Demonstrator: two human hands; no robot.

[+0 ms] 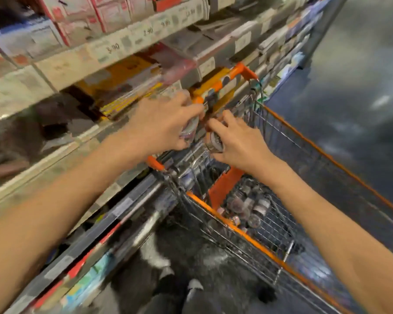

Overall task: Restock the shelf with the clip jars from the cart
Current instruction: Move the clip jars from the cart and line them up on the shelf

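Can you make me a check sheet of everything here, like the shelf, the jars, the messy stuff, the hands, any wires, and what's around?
Surface: shelf on the left, blurred.
Job's things: one jar in the left hand, another jar in the right hand; more jars lie in the cart.
Clutter: boxes and yellow packs on shelves, price tags.
Hands: both have fingers curled round a jar above the cart.
Cables: nothing seen.
Surroundings: dark shiny floor.
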